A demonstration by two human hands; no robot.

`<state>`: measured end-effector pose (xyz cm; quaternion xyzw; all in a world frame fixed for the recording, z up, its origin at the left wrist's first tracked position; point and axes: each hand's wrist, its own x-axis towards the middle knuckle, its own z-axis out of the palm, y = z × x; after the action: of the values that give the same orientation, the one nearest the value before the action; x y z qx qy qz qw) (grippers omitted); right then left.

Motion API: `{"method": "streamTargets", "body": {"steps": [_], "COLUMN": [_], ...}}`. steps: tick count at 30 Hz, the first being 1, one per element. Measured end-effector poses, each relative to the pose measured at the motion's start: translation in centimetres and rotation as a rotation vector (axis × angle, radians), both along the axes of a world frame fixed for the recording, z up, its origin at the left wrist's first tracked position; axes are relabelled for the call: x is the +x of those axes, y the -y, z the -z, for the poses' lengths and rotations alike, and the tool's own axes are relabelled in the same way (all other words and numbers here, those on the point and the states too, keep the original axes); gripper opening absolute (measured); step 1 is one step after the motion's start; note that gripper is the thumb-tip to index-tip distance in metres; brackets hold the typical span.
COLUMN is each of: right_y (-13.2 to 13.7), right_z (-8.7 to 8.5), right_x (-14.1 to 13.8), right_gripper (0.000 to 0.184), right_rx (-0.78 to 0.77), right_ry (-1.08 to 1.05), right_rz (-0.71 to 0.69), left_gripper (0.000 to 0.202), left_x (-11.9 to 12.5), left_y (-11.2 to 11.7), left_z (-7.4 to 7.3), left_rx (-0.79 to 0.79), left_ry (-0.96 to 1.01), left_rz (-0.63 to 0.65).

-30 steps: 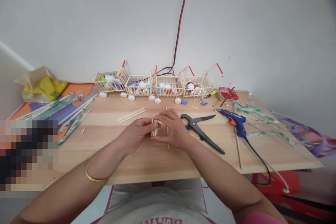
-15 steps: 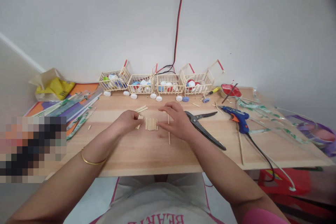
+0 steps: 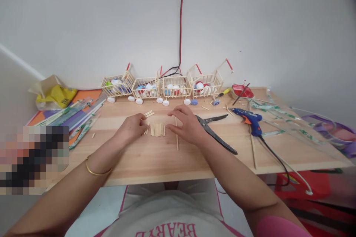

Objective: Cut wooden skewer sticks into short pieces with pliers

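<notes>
Several short wooden sticks (image 3: 158, 130) lie side by side in a neat row on the wooden table. Just left of this row, my left hand (image 3: 133, 127) has its fingers curled over a few more short sticks (image 3: 146, 131), which are partly hidden by the fingertips. My right hand (image 3: 185, 124) is open at the row's right side, thumb and fingers apart, with nothing held. Beneath its fingers a longer thin stick (image 3: 177, 140) lies on the table. A small bundle of loose sticks (image 3: 149, 113) rests beyond my left fingertips.
Stick-built miniature carts (image 3: 176, 87) with bottle caps inside line the wall. Black metal shears (image 3: 218, 137) lie right of my right hand, then a blue glue gun (image 3: 251, 120) with its cable. A red dish (image 3: 241, 90) stands behind; plastic-wrapped strips (image 3: 83, 118) lie left.
The view has shifted slightly. My left fingers have closed further over the small group of sticks, covering more of it. My right thumb has drawn slightly away from the row.
</notes>
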<state>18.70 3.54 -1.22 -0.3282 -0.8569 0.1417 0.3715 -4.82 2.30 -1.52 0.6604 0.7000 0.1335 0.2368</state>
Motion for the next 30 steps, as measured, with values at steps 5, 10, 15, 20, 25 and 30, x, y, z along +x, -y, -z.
{"method": "streamTargets", "body": {"steps": [5, 10, 15, 20, 25, 30], "right_y": [0.0, -0.1, -0.2, -0.2, -0.3, -0.3], "right_z": [0.1, 0.3, 0.4, 0.4, 0.4, 0.5], "right_x": [0.0, -0.1, -0.1, -0.1, 0.0, 0.1], "right_gripper": [0.028, 0.026, 0.025, 0.023, 0.022, 0.021], "right_rx": [-0.037, -0.062, -0.067, -0.069, -0.068, -0.072], "right_ry": [0.002, 0.011, 0.030, 0.047, 0.051, 0.078], "right_rz": [-0.021, -0.028, -0.021, -0.024, -0.022, -0.029], "left_gripper": [0.026, 0.018, 0.023, 0.026, 0.038, 0.035], "left_x": [0.0, 0.4, 0.3, 0.5, 0.5, 0.5], "left_y": [0.9, 0.8, 0.5, 0.5, 0.1, -0.3], "left_z": [-0.1, -0.2, 0.1, 0.1, 0.3, 0.4], "left_rx": [0.066, 0.092, 0.171, 0.181, 0.191, 0.168], "left_ry": [0.060, 0.024, 0.007, -0.028, -0.060, -0.092], "left_rz": [0.050, 0.154, 0.206, 0.214, 0.227, 0.276]}}
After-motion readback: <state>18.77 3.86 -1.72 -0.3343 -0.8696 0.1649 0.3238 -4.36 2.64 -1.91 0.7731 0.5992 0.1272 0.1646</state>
